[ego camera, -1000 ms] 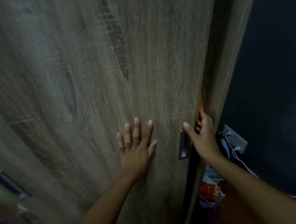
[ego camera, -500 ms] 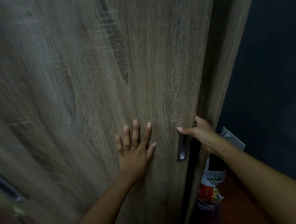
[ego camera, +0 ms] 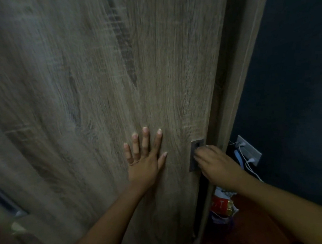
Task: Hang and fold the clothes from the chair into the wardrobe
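A wood-grain wardrobe sliding door (ego camera: 97, 84) fills most of the head view. My left hand (ego camera: 146, 158) presses flat on the door with straight, spread fingers. My right hand (ego camera: 213, 162) has its fingers curled into the grey recessed handle (ego camera: 196, 148) at the door's right edge. A narrow dark gap (ego camera: 200, 196) shows between that edge and the wardrobe's side frame (ego camera: 248, 58). No clothes and no chair are in view.
A second recessed handle (ego camera: 0, 198) sits at the far left on another door panel. A wall socket (ego camera: 249, 150) with white cables is on the dark blue wall (ego camera: 294, 89). A red and white bag (ego camera: 223, 206) lies on the floor beside the wardrobe.
My right hand left the door's edge and now grips the recessed handle. The orange bit seen in the gap is gone, and the gap has narrowed. My left hand stayed flat on the door.
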`<move>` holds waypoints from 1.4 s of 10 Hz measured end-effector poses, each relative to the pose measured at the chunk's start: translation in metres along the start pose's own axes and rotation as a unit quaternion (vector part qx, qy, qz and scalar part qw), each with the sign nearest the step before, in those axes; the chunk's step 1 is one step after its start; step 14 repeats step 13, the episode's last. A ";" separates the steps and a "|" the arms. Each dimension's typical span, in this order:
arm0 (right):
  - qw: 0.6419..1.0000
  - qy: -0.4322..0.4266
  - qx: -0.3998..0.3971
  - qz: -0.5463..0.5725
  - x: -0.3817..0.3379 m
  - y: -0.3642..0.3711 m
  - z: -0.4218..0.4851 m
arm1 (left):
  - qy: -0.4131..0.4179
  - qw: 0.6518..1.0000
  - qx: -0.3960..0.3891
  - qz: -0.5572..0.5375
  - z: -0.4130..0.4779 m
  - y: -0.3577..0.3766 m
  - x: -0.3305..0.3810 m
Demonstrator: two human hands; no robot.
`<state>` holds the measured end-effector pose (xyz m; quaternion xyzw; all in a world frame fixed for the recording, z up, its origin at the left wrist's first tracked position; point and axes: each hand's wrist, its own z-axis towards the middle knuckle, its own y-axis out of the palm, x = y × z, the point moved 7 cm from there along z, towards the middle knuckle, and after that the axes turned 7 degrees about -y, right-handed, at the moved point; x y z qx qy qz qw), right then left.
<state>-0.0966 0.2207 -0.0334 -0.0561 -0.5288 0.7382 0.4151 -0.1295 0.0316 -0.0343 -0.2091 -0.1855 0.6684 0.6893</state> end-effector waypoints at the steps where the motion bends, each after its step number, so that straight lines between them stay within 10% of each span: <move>1: 0.992 -0.036 -0.107 -0.055 -0.003 0.019 -0.002 | 0.000 1.000 0.002 0.004 0.000 0.000 -0.001; 8: 0.922 -0.076 -0.323 -0.201 0.033 0.031 -0.039 | 0.039 0.998 -0.056 -0.004 -0.004 -0.006 0.016; 14: 0.974 0.007 -0.197 -0.112 0.009 0.059 -0.029 | 0.003 0.995 -0.096 -0.039 -0.017 -0.026 0.015</move>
